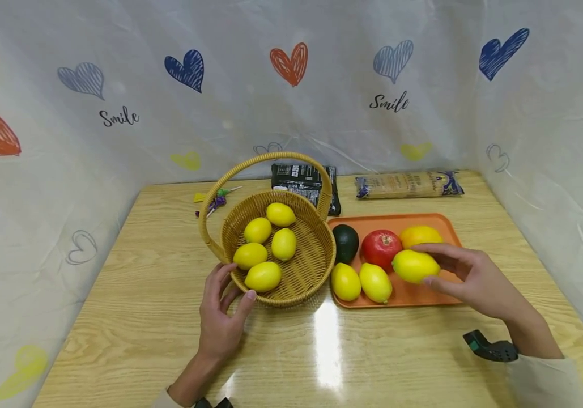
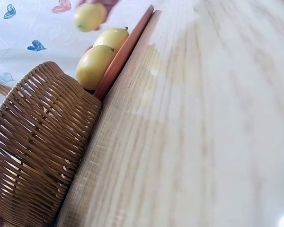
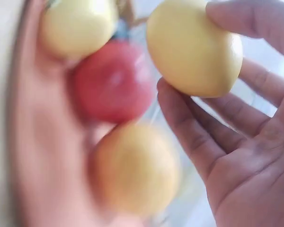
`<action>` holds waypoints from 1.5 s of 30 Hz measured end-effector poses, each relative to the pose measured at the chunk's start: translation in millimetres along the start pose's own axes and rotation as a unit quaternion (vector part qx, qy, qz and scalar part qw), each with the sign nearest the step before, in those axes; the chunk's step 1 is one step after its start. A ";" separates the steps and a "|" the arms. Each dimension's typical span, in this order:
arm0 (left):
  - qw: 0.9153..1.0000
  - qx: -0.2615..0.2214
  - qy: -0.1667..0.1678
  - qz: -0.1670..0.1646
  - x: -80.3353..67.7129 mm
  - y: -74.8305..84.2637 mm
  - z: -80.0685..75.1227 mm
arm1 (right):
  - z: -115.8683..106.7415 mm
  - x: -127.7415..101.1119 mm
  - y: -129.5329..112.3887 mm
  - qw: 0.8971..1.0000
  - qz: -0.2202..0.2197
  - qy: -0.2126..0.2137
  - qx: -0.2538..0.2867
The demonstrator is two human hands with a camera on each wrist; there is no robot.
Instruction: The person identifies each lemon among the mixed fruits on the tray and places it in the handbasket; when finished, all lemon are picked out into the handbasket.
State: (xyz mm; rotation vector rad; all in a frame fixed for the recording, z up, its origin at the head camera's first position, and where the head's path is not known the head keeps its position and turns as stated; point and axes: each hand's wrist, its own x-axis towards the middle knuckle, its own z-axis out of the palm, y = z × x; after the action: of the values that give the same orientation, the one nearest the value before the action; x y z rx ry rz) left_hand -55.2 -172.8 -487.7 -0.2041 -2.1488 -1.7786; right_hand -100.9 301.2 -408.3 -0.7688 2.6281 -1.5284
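Note:
A yellow lemon is pinched between the thumb and fingers of my right hand, held above the orange tray. In the right wrist view the same lemon sits at the fingertips. My left hand holds the near left rim of a round wicker basket with a tall handle. Several lemons lie inside, among them one by the left thumb. On the tray are two lemons, a red pomegranate, a dark green avocado and an orange-yellow fruit.
Behind the basket lies a black packet. A long noodle-like package lies behind the tray. Small wrapped lollipops are left of the basket's back. A printed white curtain encloses the wooden table.

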 end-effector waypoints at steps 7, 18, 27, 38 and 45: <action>1.000 -0.002 -0.007 0.012 0.2 -1.4 -1.4 | 17.7 54.5 -37.1 0.994 -0.065 -0.079 -0.036; 1.000 -0.004 -0.005 0.010 0.3 -0.3 -1.7 | 95.9 123.7 -70.2 0.968 -0.132 -0.170 -0.127; 1.000 0.002 -0.012 0.001 0.9 2.1 -3.1 | 141.7 133.5 -88.0 0.948 -0.127 -0.260 -0.135; 1.000 -0.003 -0.003 0.022 2.8 1.5 -1.8 | 101.9 80.5 -40.9 0.980 -0.111 -0.128 0.099; 1.000 -0.001 -0.002 0.026 2.4 1.2 -1.7 | 59.5 21.9 -0.5 0.988 -0.025 -0.030 0.149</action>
State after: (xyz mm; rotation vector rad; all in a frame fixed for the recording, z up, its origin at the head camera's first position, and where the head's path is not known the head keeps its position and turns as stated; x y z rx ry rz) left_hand -56.8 -174.5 -485.5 -0.2625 -2.1237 -1.7534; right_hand -105.5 243.5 -433.9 -0.8428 2.2786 -1.8207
